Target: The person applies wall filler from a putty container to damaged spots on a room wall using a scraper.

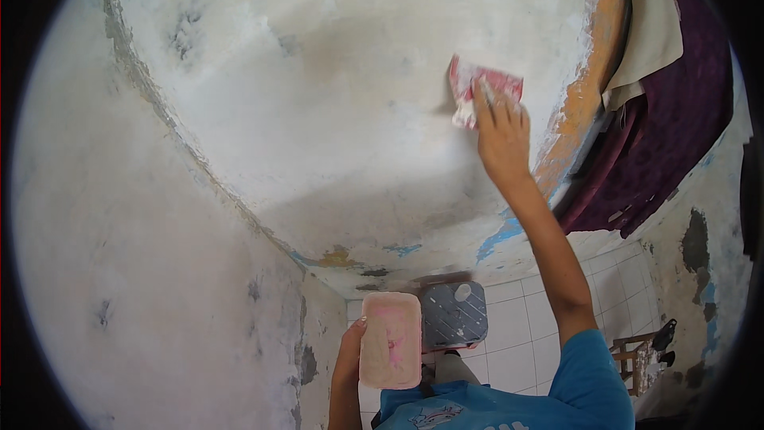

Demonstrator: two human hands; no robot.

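My right hand (504, 134), its arm stretched far up and forward, grips a red putty spreader (506, 80) smeared with white paste. The spreader's blade lies against the whitish, patchily coated wall (334, 103). Low in the view, my left hand (350, 350) holds a shallow pink tray (391, 297) by its left side, thumb on the rim. Pale putty with brighter pink patches coats the inside of the tray. The left hand's other fingers are hidden beneath it.
A grey plastic stool (455, 314) stands on white floor tiles (509, 310). Dark purple cloth (668, 127) and a beige cloth (652, 32) hang at the right. A rough corner seam joins the left wall (151, 255). A small wooden stand (637, 358) is at lower right.
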